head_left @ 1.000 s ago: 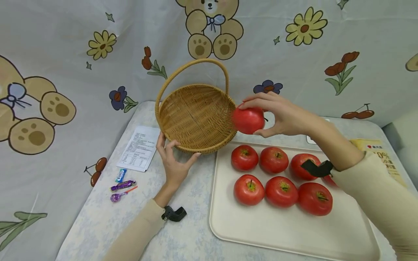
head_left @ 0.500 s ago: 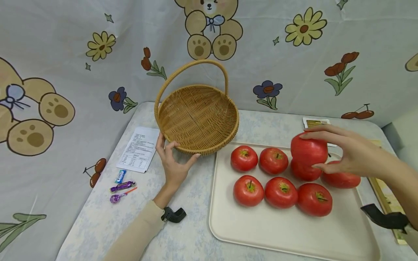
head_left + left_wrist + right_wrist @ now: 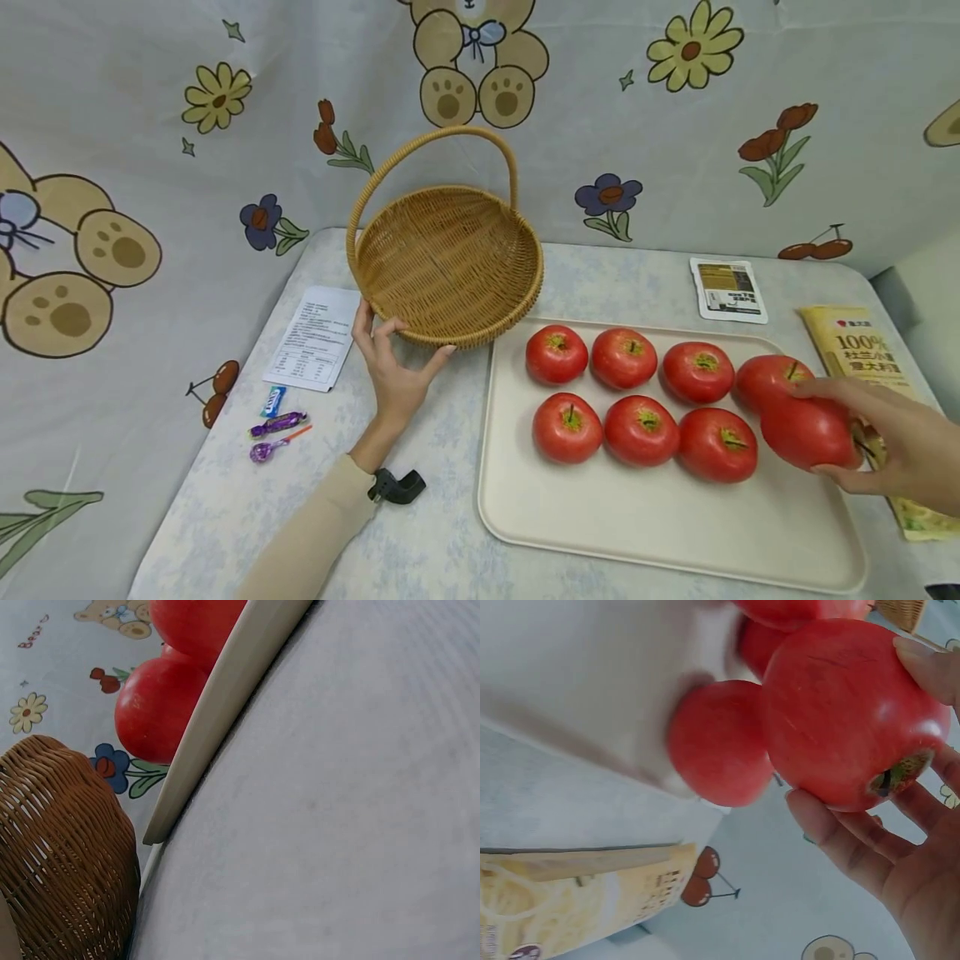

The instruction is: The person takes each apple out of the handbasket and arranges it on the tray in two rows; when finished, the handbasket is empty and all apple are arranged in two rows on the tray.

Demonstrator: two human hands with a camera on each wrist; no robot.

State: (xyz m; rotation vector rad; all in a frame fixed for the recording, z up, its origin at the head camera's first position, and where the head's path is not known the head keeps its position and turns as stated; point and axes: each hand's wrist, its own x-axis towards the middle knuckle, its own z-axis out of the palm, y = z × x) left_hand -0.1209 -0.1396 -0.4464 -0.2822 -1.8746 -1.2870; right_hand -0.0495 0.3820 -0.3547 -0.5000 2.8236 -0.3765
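Observation:
At the front left of the wicker basket [image 3: 450, 258], my left hand [image 3: 397, 379] holds the rim with its fingers and thumb. The basket's bowl is tilted toward me, its inside bare, its tall handle arching above. Low over the tray's right side, my right hand [image 3: 903, 442] grips a red apple [image 3: 810, 435] between thumb and fingers. In the right wrist view this apple [image 3: 840, 712] has its stem end turned toward the palm. Behind it lies another apple [image 3: 772, 379]. Several more apples, such as the near-left one [image 3: 567, 428], stand in two rows on the cream tray [image 3: 600, 521].
A yellow packet [image 3: 855, 342] lies right of the tray, and a small white-framed sachet [image 3: 729, 290] behind it. Left of the basket are a printed sheet [image 3: 313, 337], a blue-wrapped candy [image 3: 273, 401], a purple-wrapped candy [image 3: 278, 424] and a lollipop [image 3: 264, 451]. A patterned cloth hangs behind.
My right hand has carried the apple from beside the basket rightward and toward me, to the tray's right end. My left hand stays at the basket rim.

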